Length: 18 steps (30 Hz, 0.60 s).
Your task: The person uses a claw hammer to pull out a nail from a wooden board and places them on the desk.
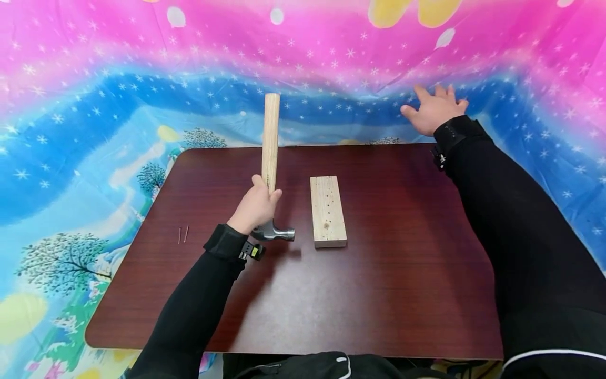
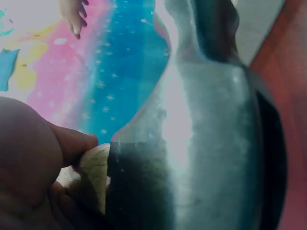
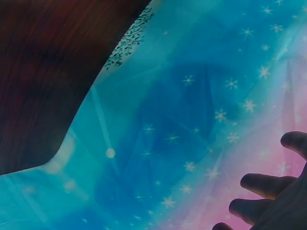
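Note:
My left hand (image 1: pixel 255 206) grips a claw hammer by its wooden handle (image 1: pixel 271 139), close to the metal head (image 1: pixel 273 232). The handle points away toward the back, and the head is at the near end, left of a wooden block (image 1: pixel 328 210). In the left wrist view the shiny hammer head (image 2: pixel 192 124) fills much of the picture, beside the fingers (image 2: pixel 72 141). A row of small dark holes or marks runs along the block's top. My right hand (image 1: pixel 435 110) is held out past the table's back right corner, fingers spread, holding nothing; its fingers (image 3: pixel 264 184) also show in the right wrist view.
Two thin nails (image 1: pixel 183 234) lie on the left part of the dark red-brown table (image 1: pixel 388 284). A printed pink and blue cloth (image 1: pixel 312 68) hangs behind and around the table. The table has rounded corners.

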Tool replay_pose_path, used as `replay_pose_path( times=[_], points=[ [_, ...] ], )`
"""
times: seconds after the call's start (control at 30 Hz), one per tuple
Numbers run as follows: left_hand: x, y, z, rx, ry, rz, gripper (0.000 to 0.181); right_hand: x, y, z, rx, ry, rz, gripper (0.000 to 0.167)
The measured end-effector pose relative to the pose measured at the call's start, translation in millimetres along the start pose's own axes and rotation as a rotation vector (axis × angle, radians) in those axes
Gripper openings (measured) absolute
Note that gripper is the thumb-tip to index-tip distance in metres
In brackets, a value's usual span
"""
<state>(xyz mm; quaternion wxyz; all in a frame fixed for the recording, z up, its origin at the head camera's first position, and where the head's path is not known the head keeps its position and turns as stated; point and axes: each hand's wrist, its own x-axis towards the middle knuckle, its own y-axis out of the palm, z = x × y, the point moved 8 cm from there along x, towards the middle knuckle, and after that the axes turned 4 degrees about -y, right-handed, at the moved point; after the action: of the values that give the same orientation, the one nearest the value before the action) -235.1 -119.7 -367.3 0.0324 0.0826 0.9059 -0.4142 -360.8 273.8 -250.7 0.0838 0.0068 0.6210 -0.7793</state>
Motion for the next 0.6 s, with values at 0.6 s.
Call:
replay_pose_path(
  times=[0.6],
  points=[
    [1.9,50.9,52.5,0.212,-0.169,0.139,0.069,0.8,13.5,-13.1,0.011,0.044,0.045,0.085]
  ],
)
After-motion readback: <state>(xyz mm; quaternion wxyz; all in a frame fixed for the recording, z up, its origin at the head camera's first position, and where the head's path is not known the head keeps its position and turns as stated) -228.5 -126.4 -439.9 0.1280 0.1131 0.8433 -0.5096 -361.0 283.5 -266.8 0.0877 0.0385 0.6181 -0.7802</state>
